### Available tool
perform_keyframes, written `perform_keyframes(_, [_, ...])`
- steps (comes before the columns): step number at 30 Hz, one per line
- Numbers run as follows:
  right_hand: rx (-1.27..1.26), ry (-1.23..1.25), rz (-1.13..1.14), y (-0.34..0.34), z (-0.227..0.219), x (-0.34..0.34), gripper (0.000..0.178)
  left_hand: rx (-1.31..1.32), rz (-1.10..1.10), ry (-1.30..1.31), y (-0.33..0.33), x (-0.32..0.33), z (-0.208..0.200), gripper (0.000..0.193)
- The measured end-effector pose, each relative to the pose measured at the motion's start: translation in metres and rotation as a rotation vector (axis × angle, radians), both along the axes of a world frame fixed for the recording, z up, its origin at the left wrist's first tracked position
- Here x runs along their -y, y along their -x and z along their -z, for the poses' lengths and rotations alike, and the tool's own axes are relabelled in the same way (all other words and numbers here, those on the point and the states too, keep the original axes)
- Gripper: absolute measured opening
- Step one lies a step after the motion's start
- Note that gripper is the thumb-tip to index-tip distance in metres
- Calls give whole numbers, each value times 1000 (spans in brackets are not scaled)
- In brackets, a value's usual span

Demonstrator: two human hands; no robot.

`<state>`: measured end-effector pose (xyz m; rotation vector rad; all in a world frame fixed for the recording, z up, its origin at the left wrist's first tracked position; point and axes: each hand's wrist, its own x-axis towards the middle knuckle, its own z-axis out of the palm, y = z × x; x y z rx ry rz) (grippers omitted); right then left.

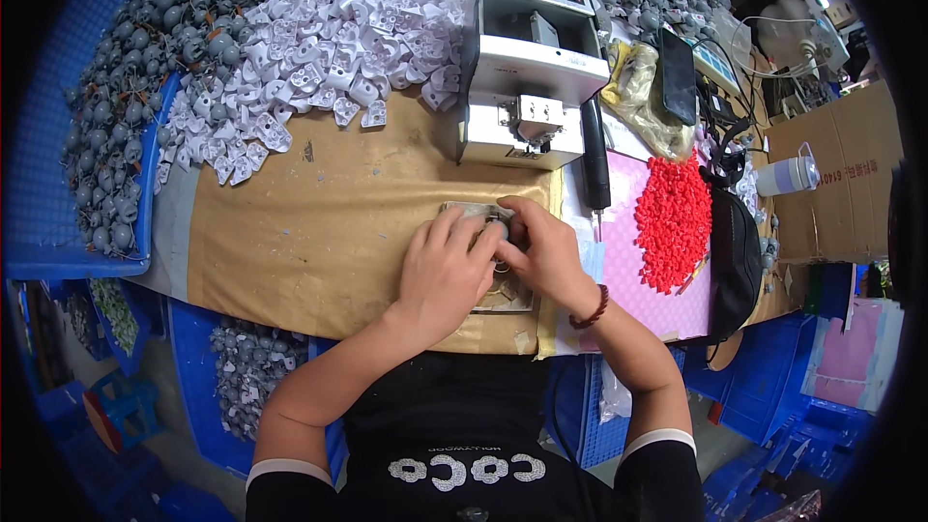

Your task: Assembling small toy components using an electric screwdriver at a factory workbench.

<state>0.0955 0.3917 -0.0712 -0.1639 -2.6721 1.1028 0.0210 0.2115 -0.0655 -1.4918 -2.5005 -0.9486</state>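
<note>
My left hand (445,271) and my right hand (546,249) meet over a small pale board (507,300) near the table's front edge. Between their fingertips is a small grey rounded part (499,224), mostly covered by the fingers. My right thumb and forefinger close around it from the right. The bent fingers of my left hand press in from the other side. A thin wire or ring shows just below the fingers, too small to make out.
Beyond my hands stands a silver machine (527,68). White plastic pieces (338,34) are heaped at the back left, beside a blue crate (145,256) of grey parts. On the right are an electric screwdriver (594,159), red pieces (672,222), a phone (677,77) and a black pouch (737,266).
</note>
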Motion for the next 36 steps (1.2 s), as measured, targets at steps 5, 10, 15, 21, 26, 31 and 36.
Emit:
perform_keyframes(5, [-230, 274, 363, 13, -1, -73, 25, 30, 76, 73, 5, 1, -5, 52])
perform_keyframes(10, [-79, -389, 483, 56, 13, -144, 50, 60, 133, 94, 9, 0, -19, 51])
perform_keyframes(15, [35, 51, 511, 66, 7, -147, 57, 50, 102, 49, 7, -5, -8, 44])
perform_keyframes(21, [-857, 181, 347, 48, -76, -88, 52, 118, 74, 97, 7, -10, -7, 40])
perform_keyframes(26, [-610, 594, 1, 55, -133, -59, 55, 164, 58, 46, 7, -11, -7, 39])
perform_keyframes(31, [-642, 507, 6, 96, -141, -53, 51, 208, 25, 12, 6, -12, -6, 38])
perform_keyframes(36, [-528, 571, 87, 129, -128, -54, 23, 210, 30, -18, 6, -10, -3, 37])
